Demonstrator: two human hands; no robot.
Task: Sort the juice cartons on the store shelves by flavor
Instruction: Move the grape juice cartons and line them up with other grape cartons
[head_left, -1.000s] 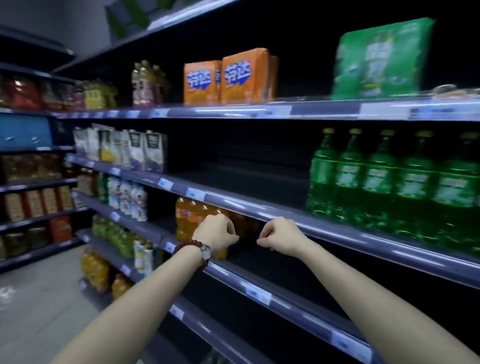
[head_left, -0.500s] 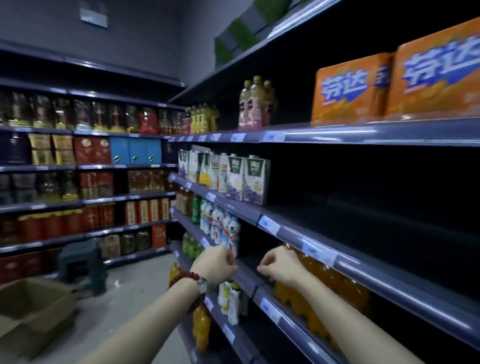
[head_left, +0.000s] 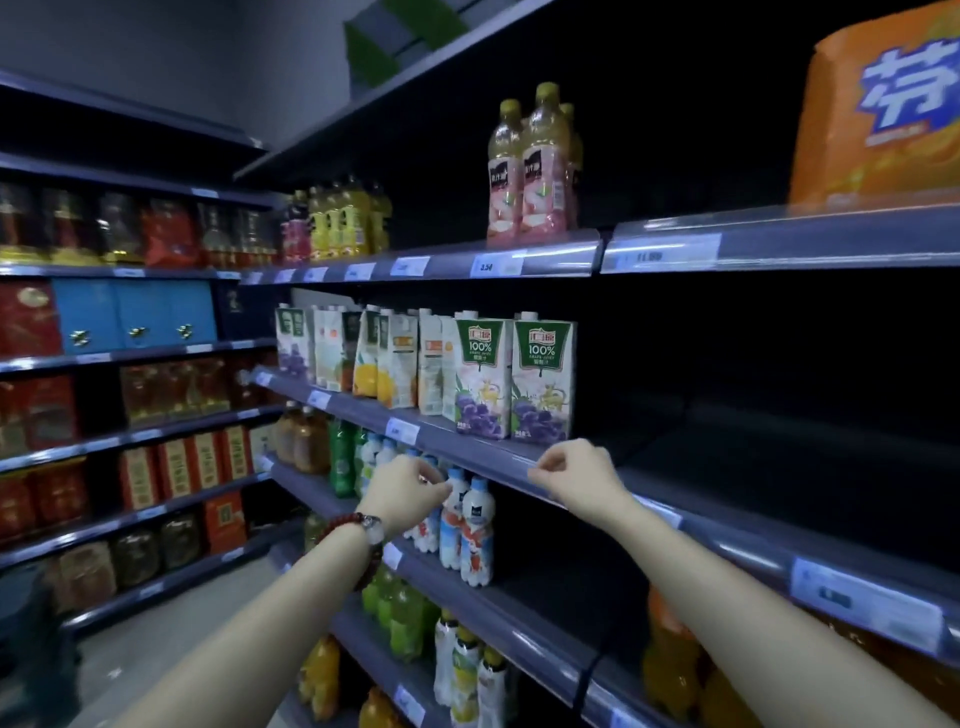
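Hovering below the juice cartons (head_left: 514, 376) — left hand (head_left: 402, 499), right hand (head_left: 574, 470), fingers curled, holding nothing.

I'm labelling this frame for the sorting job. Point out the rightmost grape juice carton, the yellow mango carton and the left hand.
rightmost grape juice carton (head_left: 543, 382): head view, front panel centre.
yellow mango carton (head_left: 367, 358): head view, front face.
left hand (head_left: 408, 493): head view, back of the hand.
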